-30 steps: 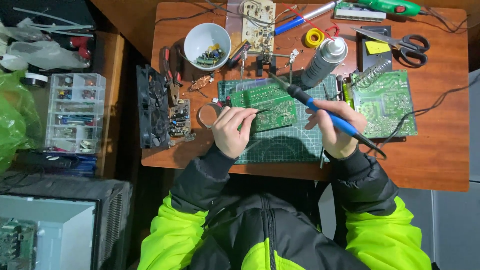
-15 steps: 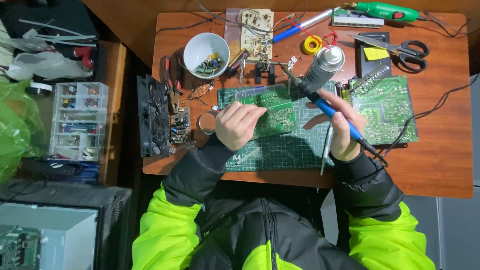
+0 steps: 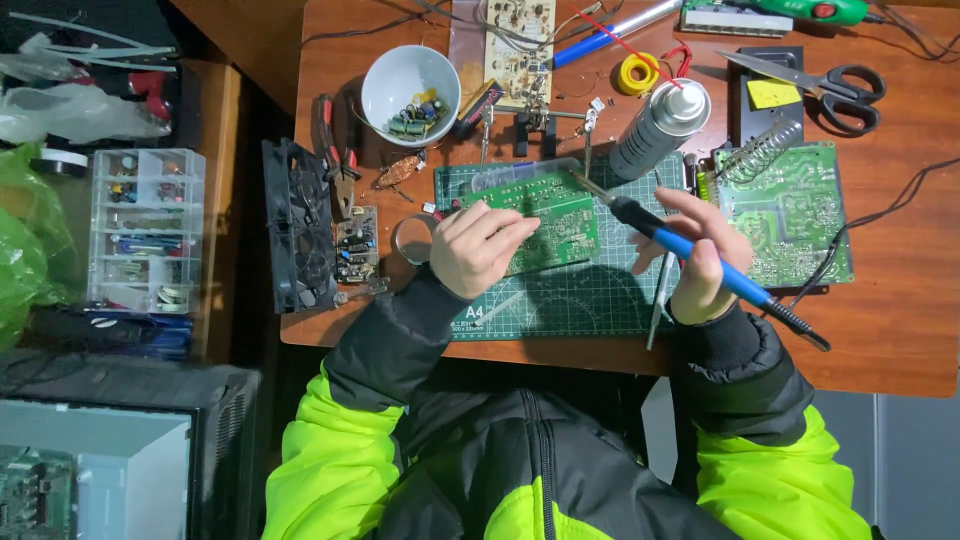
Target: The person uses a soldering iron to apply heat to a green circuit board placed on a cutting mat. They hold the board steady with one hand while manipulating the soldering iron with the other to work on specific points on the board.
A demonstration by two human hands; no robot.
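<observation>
While left hand (image 3: 478, 248) steadies green board (image 3: 545, 220), right hand (image 3: 700, 262) grips soldering iron (image 3: 690, 250).

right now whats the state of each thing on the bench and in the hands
left hand: pressing down on the green circuit board
right hand: gripping the blue soldering iron, tip at the board's top edge
green circuit board: flat on the cutting mat
spray can: lying on its side, capped
white bowl: upright, holding small parts
scissors: lying shut
second green board: flat, untouched
</observation>
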